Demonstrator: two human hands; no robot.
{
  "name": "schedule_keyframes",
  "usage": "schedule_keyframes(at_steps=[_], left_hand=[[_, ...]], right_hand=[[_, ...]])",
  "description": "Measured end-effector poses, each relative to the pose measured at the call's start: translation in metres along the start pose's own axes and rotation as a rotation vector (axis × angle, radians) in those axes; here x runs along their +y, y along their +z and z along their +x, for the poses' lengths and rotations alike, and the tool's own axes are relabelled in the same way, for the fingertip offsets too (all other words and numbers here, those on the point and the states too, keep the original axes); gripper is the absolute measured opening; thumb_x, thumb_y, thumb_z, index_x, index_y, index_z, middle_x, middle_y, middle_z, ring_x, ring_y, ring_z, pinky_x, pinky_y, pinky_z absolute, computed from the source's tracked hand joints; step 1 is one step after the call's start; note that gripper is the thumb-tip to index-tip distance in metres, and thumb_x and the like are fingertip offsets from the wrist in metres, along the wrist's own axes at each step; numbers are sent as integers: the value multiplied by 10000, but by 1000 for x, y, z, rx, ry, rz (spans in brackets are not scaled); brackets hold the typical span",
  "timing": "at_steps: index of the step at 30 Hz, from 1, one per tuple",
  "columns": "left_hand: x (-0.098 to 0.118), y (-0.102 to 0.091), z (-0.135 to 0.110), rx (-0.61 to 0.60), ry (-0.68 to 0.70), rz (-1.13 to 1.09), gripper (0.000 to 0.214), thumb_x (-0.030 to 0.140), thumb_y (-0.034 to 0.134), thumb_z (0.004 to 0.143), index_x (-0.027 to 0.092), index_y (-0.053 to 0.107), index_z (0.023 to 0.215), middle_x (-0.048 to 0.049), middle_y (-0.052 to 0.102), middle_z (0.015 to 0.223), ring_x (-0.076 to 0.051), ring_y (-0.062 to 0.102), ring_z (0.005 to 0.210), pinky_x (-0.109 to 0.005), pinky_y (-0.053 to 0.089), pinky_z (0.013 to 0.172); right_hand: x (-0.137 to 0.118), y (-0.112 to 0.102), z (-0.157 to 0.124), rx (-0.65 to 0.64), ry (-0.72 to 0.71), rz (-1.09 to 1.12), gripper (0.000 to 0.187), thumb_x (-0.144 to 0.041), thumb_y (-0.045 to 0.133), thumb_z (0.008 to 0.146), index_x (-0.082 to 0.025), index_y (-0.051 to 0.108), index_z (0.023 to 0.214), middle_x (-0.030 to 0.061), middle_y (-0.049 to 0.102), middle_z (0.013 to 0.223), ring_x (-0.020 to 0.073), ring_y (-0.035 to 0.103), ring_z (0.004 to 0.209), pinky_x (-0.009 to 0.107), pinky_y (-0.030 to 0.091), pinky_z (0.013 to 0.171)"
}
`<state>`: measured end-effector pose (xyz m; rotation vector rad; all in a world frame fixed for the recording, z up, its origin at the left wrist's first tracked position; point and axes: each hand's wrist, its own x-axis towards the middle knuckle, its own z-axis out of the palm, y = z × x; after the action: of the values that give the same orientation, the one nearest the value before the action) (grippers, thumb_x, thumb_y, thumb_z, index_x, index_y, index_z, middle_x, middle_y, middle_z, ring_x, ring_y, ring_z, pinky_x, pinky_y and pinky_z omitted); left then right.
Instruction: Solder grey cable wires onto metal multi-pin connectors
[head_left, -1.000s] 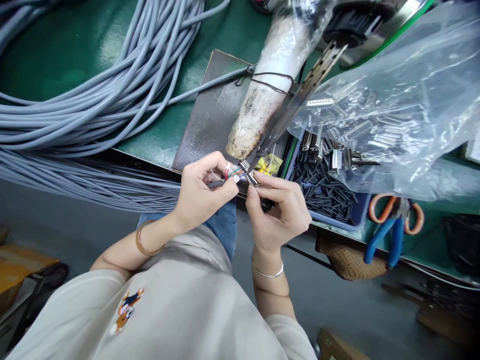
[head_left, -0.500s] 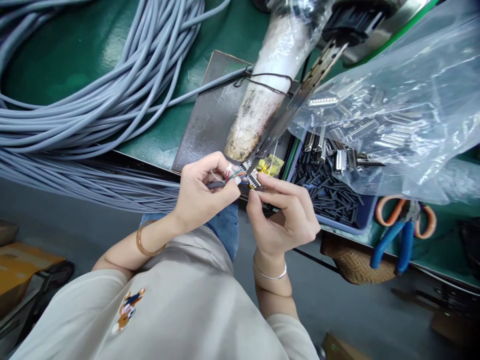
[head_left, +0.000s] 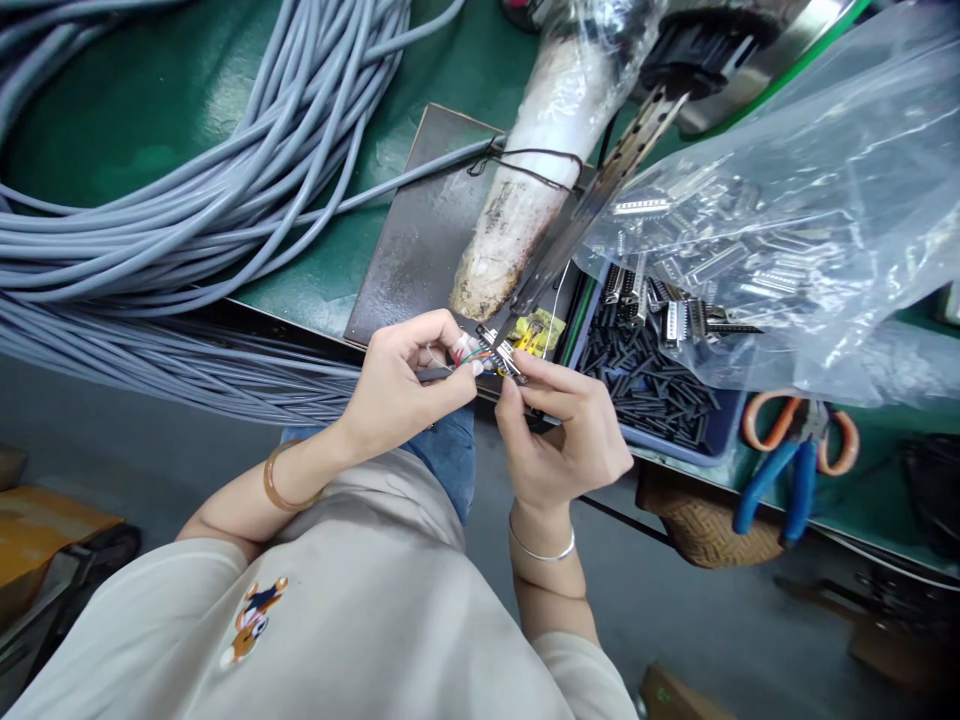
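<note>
My left hand is closed on the end of a grey cable, whose thin red, green and white wires fan out past my fingertips. My right hand pinches a small metal connector between thumb and forefinger, right against those wires. Both hands meet at the front edge of the green bench, just below the tip of a wrapped soldering tool on a dark metal plate.
A big coil of grey cable fills the left of the green bench. A blue tray of black sleeves and metal connectors sits at right under a clear plastic bag. Blue pliers and orange scissors lie beyond.
My hands have stayed together at the plate's front edge; the right hand shifted slightly with the connector, and the view moved a little.
</note>
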<state>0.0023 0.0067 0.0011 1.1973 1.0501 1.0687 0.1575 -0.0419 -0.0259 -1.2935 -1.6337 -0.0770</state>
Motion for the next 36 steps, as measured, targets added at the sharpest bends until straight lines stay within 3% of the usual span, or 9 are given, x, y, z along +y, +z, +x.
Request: schedule_keyframes(at_steps=[4, 6, 13, 26, 36], left_hand=[[-1, -3, -3, -1, 28, -5, 205, 204, 794, 719, 179, 592, 696, 12, 623, 648, -72, 512, 534, -183, 414, 478], [-2, -2, -4, 44, 61, -4, 206, 210, 798, 739, 177, 599, 701, 14, 618, 641, -76, 524, 544, -184, 432, 494], [-1, 3, -7, 151, 133, 94, 196, 184, 740, 754, 189, 562, 671, 24, 580, 624, -84, 530, 576, -181, 420, 501], [1, 7, -4, 178, 212, 152, 185, 177, 718, 759, 192, 557, 670, 32, 581, 620, -74, 508, 554, -179, 404, 500], [-2, 2, -7, 101, 105, 159, 164, 178, 728, 743, 181, 580, 671, 15, 630, 653, -73, 492, 548, -177, 382, 475]], right_hand=[[-3, 2, 1, -20, 191, 190, 169, -123, 754, 878, -233, 631, 844, 4, 801, 972, 163, 780, 883, 308, 641, 755], [-4, 3, 0, -29, 215, 221, 165, -115, 748, 880, -230, 635, 846, 5, 798, 975, 160, 776, 889, 305, 640, 754], [-4, 5, -2, -3, 48, 61, 175, -127, 778, 861, -236, 642, 875, 9, 805, 1013, 154, 764, 864, 299, 631, 749], [-4, 9, 4, 26, 32, 27, 194, -131, 807, 843, -257, 684, 924, 6, 802, 1034, 171, 770, 883, 323, 651, 770], [-1, 3, -7, 9, -56, -35, 229, -112, 812, 831, -245, 636, 894, 14, 823, 1086, 145, 793, 846, 247, 652, 738]])
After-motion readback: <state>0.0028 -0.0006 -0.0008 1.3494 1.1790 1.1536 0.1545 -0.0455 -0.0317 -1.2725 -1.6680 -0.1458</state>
